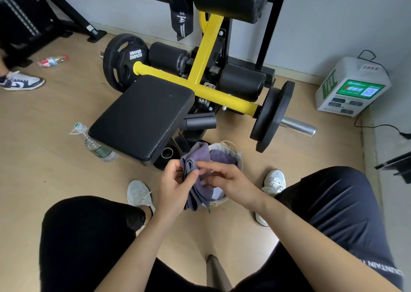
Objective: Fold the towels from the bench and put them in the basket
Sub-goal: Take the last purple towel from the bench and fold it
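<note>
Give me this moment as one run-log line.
step: folding | left hand: grips purple towel | right hand: pinches it | position: over basket | basket: another purple cloth inside

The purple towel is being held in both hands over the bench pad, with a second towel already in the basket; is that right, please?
Not quite. The head view shows the left hand and right hand holding the purple towel over the basket, not over the bench pad. A second towel does already lie in the basket.
</note>
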Available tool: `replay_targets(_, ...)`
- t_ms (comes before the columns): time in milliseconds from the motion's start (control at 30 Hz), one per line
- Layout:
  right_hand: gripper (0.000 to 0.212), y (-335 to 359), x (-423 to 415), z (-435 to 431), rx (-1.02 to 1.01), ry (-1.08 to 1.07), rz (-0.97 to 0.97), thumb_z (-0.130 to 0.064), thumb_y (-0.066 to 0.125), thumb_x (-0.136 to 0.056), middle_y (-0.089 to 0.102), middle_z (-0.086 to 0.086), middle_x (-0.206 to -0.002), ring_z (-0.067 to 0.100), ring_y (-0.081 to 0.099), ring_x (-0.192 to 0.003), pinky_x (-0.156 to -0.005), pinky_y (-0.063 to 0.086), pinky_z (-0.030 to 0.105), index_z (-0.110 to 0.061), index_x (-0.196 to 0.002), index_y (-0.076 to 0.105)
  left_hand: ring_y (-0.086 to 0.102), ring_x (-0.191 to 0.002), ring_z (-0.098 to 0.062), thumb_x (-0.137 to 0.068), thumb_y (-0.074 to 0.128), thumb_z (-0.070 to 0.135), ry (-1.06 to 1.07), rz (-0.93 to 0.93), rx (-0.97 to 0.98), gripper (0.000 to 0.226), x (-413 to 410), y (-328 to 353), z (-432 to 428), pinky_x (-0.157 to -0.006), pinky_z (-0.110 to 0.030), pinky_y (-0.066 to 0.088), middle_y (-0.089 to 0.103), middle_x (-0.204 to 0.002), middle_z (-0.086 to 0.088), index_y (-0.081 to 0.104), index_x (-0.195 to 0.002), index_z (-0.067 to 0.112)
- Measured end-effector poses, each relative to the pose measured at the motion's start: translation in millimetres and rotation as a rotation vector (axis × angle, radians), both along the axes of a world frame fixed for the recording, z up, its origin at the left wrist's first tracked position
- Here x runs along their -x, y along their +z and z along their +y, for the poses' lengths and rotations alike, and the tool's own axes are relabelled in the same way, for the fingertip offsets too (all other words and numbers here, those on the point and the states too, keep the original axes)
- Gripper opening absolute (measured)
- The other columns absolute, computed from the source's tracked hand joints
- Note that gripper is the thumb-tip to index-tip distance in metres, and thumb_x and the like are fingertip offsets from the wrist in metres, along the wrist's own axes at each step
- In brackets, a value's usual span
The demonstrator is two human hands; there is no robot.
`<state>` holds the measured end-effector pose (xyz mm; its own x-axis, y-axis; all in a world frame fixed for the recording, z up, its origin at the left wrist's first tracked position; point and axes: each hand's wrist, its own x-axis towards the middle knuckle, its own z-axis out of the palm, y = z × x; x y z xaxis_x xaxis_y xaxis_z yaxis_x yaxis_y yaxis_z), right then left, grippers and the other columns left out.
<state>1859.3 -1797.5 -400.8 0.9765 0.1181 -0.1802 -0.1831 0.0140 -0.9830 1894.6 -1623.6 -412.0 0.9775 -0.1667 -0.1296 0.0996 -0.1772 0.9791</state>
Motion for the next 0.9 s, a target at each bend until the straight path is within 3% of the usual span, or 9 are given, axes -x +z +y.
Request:
replay_targets(167,0.034,-10.7,-11.1,-15.1,0.166,-0.248,-0.034,-0.004,0.072,-0.087,0.068,-0.005,-0.102,0.017,0.063,-0.101,-0.094,0.052,0.032,-0.024,-0.115,0.068,0.064,-0.085,-0.009,-0.091,0.064,0.013,-0.009,-0.01,0.061,0.007,-3.1,7.0,2.0,-0.076,-0.027,0.052,0.07,-0.091,-0.006,0.063,-0.098,0.012)
replay_targets(233,0.058,-14.5,-15.4,-24.9,0.207,-0.345,0.044,-0.024,0.083,-0.077,0.063,-0.004,-0.12,0.017,0.06,-0.114,-0.099,0.051,0.034,-0.023,-0.13,0.057,0.069,-0.092,-0.008,-0.097,0.061,0.006,-0.03,0.027,0.109,0.01,-4.4,11.0,4.4,-0.078,-0.024,0.055,0.073,-0.096,0.001,0.065,-0.102,0.013)
replay_targets(300,0.087,-14.2,-17.6,-34.7,0.121,-0.303,0.162,-0.034,0.089,-0.071,0.056,-0.002,-0.137,0.017,0.055,-0.126,-0.106,0.048,0.037,-0.025,-0.145,0.043,0.071,-0.101,-0.014,-0.1,0.057,0.002,-0.042,0.071,0.162,0.015,-6.2,14.4,8.1,-0.081,-0.028,0.057,0.075,-0.104,-0.002,0.066,-0.107,0.012)
replay_targets(333,0.089,-13.7,-19.0,-39.1,0.057,-0.236,0.174,-0.034,0.089,-0.072,0.057,0.0,-0.14,0.019,0.054,-0.129,-0.109,0.046,0.04,-0.024,-0.146,0.042,0.072,-0.103,-0.018,-0.1,0.056,0.001,-0.047,0.085,0.192,0.015,-6.9,16.6,9.4,-0.082,-0.03,0.058,0.075,-0.107,-0.005,0.066,-0.108,0.01)
replay_targets(433,0.053,-8.4,-19.9,-45.0,-0.103,-0.06,0.103,-0.01,0.076,-0.086,0.065,0.016,-0.13,0.028,0.06,-0.124,-0.105,0.049,0.039,-0.007,-0.134,0.055,0.071,-0.106,-0.023,-0.1,0.054,0.0,-0.048,0.103,0.229,0.015,-8.8,20.1,12.1,-0.087,-0.035,0.057,0.074,-0.11,-0.013,0.066,-0.108,0.005)
replay_targets(533,0.03,-1.1,-17.1,-42.6,-0.192,-0.14,0.12,-0.001,0.066,-0.091,0.072,0.01,-0.11,0.02,0.068,-0.103,-0.087,0.055,0.03,0.0,-0.122,0.062,0.072,-0.105,-0.022,-0.101,0.058,0.006,0.005,0.133,0.21,0.012,-10.2,20.7,13.7,-0.087,-0.036,0.057,0.076,-0.108,-0.007,0.068,-0.107,0.009)
replay_targets(700,0.022,-1.0,-16.6,-38.9,-0.076,-0.218,0.185,-0.02,0.07,-0.092,0.073,0.004,-0.098,0.016,0.068,-0.092,-0.079,0.054,0.034,-0.005,-0.109,0.067,0.074,-0.099,-0.018,-0.098,0.066,0.018,0.152,0.185,0.122,0.008,-16.7,10.3,15.3,-0.08,-0.031,0.057,0.078,-0.1,0.001,0.072,-0.103,0.015)
replay_targets(800,0.017,0.1,-14.9,-33.2,-0.005,-0.28,0.173,-0.021,0.074,-0.09,0.074,0.001,-0.091,0.013,0.068,-0.084,-0.068,0.052,0.027,-0.01,-0.1,0.067,0.073,-0.098,-0.015,-0.097,0.068,0.019,0.223,0.212,0.078,0.012,-17.3,7.5,13.8,-0.077,-0.026,0.055,0.077,-0.098,0.006,0.073,-0.107,0.016)
replay_targets(900,0.025,0.5,-11.9,-27.7,0.092,-0.365,0.101,-0.017,0.078,-0.086,0.075,0.0,-0.094,0.009,0.068,-0.08,-0.065,0.052,0.018,-0.016,-0.107,0.064,0.074,-0.093,-0.009,-0.093,0.073,0.019,0.182,0.18,0.048,0.015,-15.9,8.6,13.5,-0.075,-0.024,0.057,0.078,-0.095,0.01,0.072,-0.108,0.019)
